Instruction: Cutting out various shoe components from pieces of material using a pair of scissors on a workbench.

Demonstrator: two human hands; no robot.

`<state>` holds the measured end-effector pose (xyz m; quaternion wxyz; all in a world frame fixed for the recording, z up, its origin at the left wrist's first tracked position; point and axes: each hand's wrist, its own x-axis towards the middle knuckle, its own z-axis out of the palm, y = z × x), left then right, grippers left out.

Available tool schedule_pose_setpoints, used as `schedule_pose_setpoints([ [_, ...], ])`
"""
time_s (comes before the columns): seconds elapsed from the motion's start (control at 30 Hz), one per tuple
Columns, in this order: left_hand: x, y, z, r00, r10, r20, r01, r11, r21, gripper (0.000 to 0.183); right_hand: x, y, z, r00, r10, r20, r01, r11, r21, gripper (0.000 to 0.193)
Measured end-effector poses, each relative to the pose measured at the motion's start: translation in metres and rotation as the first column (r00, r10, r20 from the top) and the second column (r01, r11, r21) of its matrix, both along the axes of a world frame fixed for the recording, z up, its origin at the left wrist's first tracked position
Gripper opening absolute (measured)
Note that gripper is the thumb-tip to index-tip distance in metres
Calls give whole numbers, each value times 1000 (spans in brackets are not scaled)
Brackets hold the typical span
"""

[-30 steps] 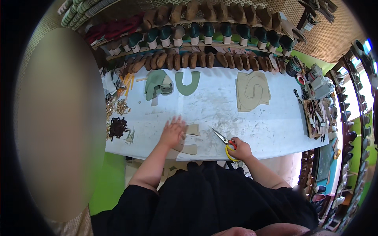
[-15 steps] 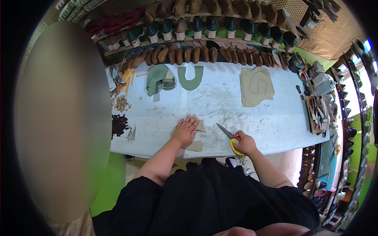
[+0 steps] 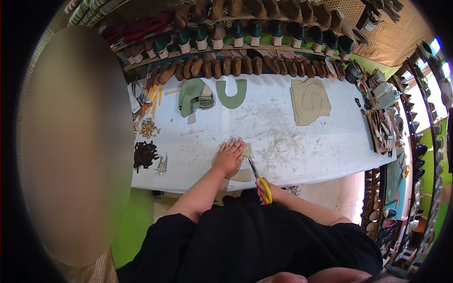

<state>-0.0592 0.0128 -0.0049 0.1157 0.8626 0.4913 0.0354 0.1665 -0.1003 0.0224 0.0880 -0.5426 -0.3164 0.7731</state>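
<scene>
My left hand [image 3: 230, 156] lies flat near the table's front edge, fingers stretched out, pressing on a U-shaped beige-green material piece [image 3: 241, 175] that it partly covers. One end of the piece shows beyond my fingers, the other toward my body. My right hand [image 3: 263, 189] grips scissors [image 3: 267, 190] with yellow and red handles. Their blades point away from me, with the tips close to the far end of the piece. Whether the tips touch it, I cannot tell.
Farther back lie a green U-shaped piece [image 3: 232, 96], stacked green pieces [image 3: 191, 96] and beige sheets with drawn outlines [image 3: 310, 102]. Brass-coloured bits [image 3: 149, 127] and a dark pile [image 3: 145, 154] sit at left. Brown shoe lasts [image 3: 226, 66] line the back; tools and containers [image 3: 383, 96] crowd the right.
My right hand has brought the scissors left and turned them, so the blades now point at the piece. My left hand still rests flat on it. The view has shifted slightly.
</scene>
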Motion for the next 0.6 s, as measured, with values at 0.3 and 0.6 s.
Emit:
schedule_pose_setpoints([
  [0.3, -4, 1, -4, 991, 41, 126, -40, 999, -9, 67, -38, -2, -2, 968, -238, -80, 239, 971, 8, 59],
  [0.6, -26, -1, -4, 879, 373, 296, -414, 906, 85, 30, -46, -3, -1, 959, -281, -16, 282, 959, 42, 65],
])
